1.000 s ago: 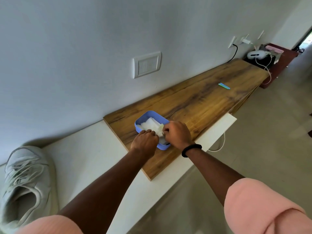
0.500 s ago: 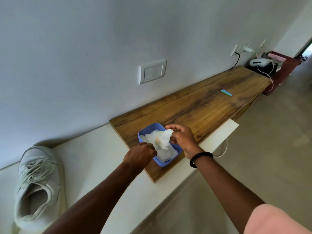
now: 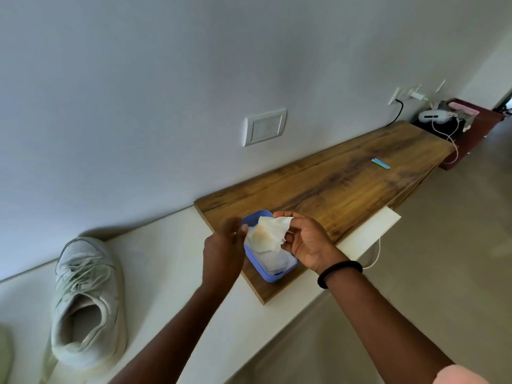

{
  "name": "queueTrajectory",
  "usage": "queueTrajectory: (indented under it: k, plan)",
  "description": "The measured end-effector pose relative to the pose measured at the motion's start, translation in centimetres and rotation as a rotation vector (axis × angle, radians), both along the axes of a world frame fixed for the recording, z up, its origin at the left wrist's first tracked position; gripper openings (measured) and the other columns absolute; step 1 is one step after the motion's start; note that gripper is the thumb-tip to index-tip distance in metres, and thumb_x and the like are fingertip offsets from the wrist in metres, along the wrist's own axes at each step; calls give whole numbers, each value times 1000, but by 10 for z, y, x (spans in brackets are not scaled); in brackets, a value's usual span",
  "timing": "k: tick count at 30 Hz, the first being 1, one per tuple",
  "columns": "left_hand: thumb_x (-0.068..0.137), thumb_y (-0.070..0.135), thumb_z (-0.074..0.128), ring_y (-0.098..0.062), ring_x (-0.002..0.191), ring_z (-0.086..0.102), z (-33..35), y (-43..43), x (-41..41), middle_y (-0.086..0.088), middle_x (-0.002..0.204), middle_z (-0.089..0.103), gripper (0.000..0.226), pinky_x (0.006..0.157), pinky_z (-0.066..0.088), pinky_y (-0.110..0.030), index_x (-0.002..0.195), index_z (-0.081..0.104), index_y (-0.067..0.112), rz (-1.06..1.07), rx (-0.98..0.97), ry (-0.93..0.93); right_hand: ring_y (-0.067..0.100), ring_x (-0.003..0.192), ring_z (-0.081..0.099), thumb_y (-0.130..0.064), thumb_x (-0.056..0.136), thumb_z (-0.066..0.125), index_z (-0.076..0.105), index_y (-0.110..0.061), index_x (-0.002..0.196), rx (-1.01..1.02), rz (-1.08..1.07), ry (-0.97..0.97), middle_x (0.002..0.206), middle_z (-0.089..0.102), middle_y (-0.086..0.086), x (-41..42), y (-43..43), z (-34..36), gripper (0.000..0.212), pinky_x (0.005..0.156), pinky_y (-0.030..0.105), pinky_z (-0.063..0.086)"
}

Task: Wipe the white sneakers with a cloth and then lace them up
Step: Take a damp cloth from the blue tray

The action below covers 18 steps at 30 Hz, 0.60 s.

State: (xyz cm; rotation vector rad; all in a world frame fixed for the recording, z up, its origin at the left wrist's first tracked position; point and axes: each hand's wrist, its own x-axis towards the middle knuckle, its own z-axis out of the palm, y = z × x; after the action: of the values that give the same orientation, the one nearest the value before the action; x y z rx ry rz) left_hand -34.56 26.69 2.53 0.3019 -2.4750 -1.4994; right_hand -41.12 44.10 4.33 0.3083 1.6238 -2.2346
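Note:
A white sneaker (image 3: pixel 87 303) with loose laces lies on the white ledge (image 3: pixel 166 273) at the left, its opening toward me. A sliver of something pale (image 3: pixel 4 356) shows at the left edge. Above a blue tub (image 3: pixel 273 274) of wipes on the wooden board (image 3: pixel 346 189), I hold a white cloth (image 3: pixel 267 235) between both hands. My right hand (image 3: pixel 307 242) pinches its upper right edge. My left hand (image 3: pixel 224 250), blurred, pinches its left edge.
A wall runs behind the ledge with a switch plate (image 3: pixel 264 127). A small blue-green strip (image 3: pixel 381 163) lies far along the board. Chargers, cables and a white device (image 3: pixel 432 116) sit on a dark red stand at the far right. A white cable (image 3: pixel 374 256) hangs below the ledge.
Both hands have risen out of the blue tub, lifting one cloth clear and spreading it between them. The view has shifted so the sneaker sits further right.

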Motion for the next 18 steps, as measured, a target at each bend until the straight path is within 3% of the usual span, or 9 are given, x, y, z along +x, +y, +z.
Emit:
queueTrajectory:
  k: [2,5,8,10,13,16,18]
  plan:
    - [98,46,61,-9,97,71,17,-9,6,11,102,75,26,91,59,-43,112,72,27,2,348,-117,22,83,73,-3,96,54,74,-12,94,35,31,71,94,76,7,11,-14,15,21,65,29,58]
    - [96,50,59,-20,105,68,40,-24,28,-2,103,73,30,95,57,-47,96,70,23,101,666,-237,19,93,72,2,94,54,77,-15,93,287,54,341,98,78,1,34,-43,34,29,72,27,58]
    - [100,47,52,-30,98,73,59,-42,57,-20,104,74,48,87,59,-40,106,65,1,133,1189,-329,5,95,70,5,91,51,79,-18,95,571,92,688,96,78,-10,65,-79,44,37,78,17,54]
    - [101,45,52,-31,91,76,68,-55,77,-21,100,75,53,79,61,-38,113,61,-5,132,1378,-285,2,99,70,-1,92,50,78,-18,102,667,175,894,101,77,-12,87,-102,46,34,84,19,55]
    - [103,31,55,-23,81,77,74,-81,109,-16,90,76,35,71,64,-33,104,67,-2,212,1379,-165,4,101,69,-7,95,54,74,-16,111,768,279,1161,107,75,-8,115,-132,46,27,88,25,57]
    - [102,15,57,-19,75,76,75,-109,145,-12,87,77,22,76,64,-34,106,70,-2,282,1263,-130,7,101,68,-5,92,58,72,-18,112,751,347,1231,108,74,-10,140,-161,50,27,87,32,58]
    - [100,15,59,-21,78,76,72,-131,169,-13,92,78,21,80,64,-37,107,71,-1,320,1175,-111,5,99,68,-8,90,62,71,-20,111,746,361,1231,106,73,-12,154,-180,52,27,86,32,58]
